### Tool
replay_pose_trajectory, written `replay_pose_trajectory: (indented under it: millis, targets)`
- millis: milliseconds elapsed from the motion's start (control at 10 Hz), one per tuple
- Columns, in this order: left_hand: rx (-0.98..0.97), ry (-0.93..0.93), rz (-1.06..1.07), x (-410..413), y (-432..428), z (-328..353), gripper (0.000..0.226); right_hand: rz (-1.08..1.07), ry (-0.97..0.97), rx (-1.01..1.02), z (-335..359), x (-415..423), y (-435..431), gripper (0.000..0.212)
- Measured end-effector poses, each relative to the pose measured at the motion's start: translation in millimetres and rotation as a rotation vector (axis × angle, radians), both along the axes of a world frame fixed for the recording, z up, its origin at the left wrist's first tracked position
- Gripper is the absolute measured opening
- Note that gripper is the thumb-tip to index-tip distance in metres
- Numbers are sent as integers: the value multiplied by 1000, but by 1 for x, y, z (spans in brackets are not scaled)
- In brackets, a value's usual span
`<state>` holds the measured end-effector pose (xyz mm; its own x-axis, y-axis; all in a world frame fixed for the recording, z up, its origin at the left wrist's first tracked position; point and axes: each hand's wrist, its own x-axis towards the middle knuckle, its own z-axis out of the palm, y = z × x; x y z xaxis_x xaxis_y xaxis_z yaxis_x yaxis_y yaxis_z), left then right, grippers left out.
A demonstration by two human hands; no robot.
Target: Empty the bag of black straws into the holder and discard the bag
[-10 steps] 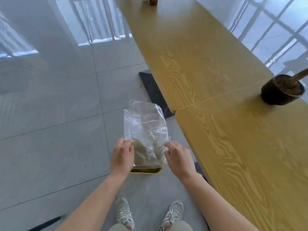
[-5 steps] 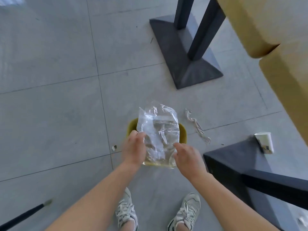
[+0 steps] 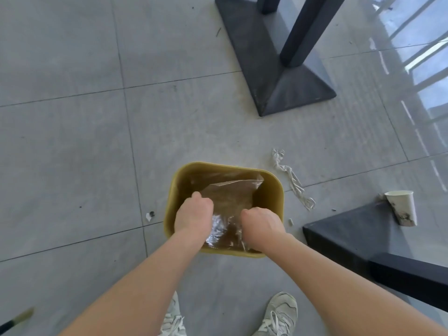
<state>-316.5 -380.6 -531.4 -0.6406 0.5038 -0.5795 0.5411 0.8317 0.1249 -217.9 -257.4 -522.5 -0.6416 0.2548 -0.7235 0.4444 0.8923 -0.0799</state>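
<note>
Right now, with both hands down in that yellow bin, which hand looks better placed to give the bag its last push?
Probably the left hand: it sits deeper inside the yellow bin, on the plastic bag. The right hand sits nearer the bin's near edge.

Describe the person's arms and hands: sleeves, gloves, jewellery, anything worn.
Both forearms are bare up to the frame edge, with no sleeves in view. The left hand and right hand wear no gloves; no rings, watch or bracelet show from this angle.
</note>
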Motion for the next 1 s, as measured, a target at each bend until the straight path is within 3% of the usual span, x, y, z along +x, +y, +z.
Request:
replay_pose_trajectory:
  millis: [300, 600, 700, 800, 1000]
  targets:
    - [-1, 1, 222, -5, 5, -43, 20, -84, -25, -64, -45, -5, 4, 20]
    - [-140, 56, 2, 14, 1, -53, 25, -119, -71, -55, -68, -12, 2, 12]
    - [-48, 64, 45, 13, -4, -39, 23, -169, -3, -49, -55, -10, 5, 9]
    - [42, 100, 4, 15, -13, -11, 27, -157, 120, -19, -30, -2, 5, 19]
    - [58, 108, -51, 9, -17, 88, 46, -167, 325, 42, 53, 1, 3, 18]
